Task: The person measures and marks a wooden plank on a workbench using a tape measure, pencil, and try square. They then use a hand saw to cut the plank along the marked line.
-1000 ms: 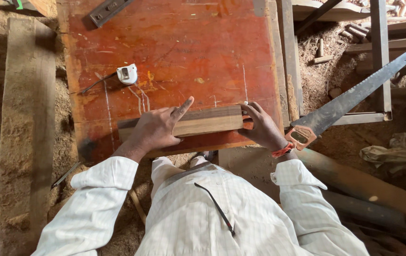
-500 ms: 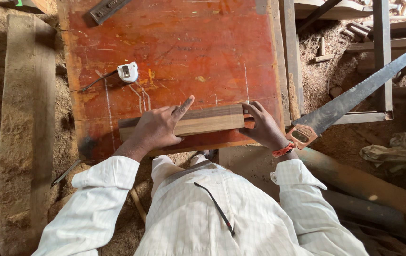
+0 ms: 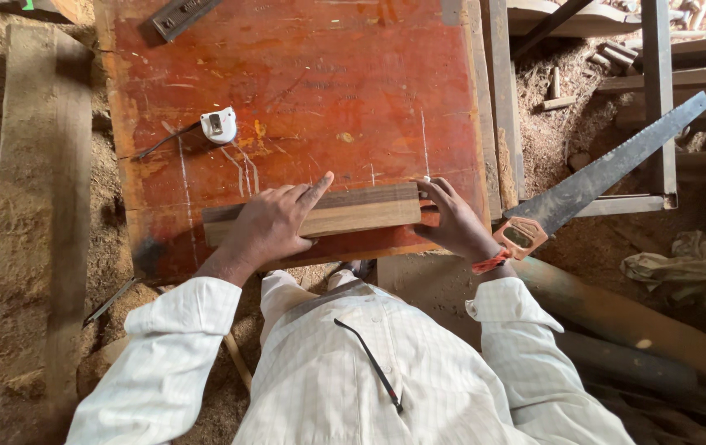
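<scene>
A short wooden block point(image 3: 353, 213) lies flat on a red board point(image 3: 320, 82) with white chalk lines on it. My left hand point(image 3: 275, 224) presses down on the block's left half, index finger stretched toward the chalk marks. My right hand point(image 3: 452, 218) grips the block's right end, holding a small white piece at the fingertips against the board. A white tape measure point(image 3: 219, 125) rests on the board above the left hand.
A hand saw point(image 3: 600, 177) with an orange handle leans off the board's right edge. A thick plank point(image 3: 36, 222) lies at the left. Timber lengths, scraps and sawdust cover the ground at the right. A metal tool point(image 3: 176, 16) sits at the board's top.
Both hands stay on the block in almost the same place; the view has shifted only slightly.
</scene>
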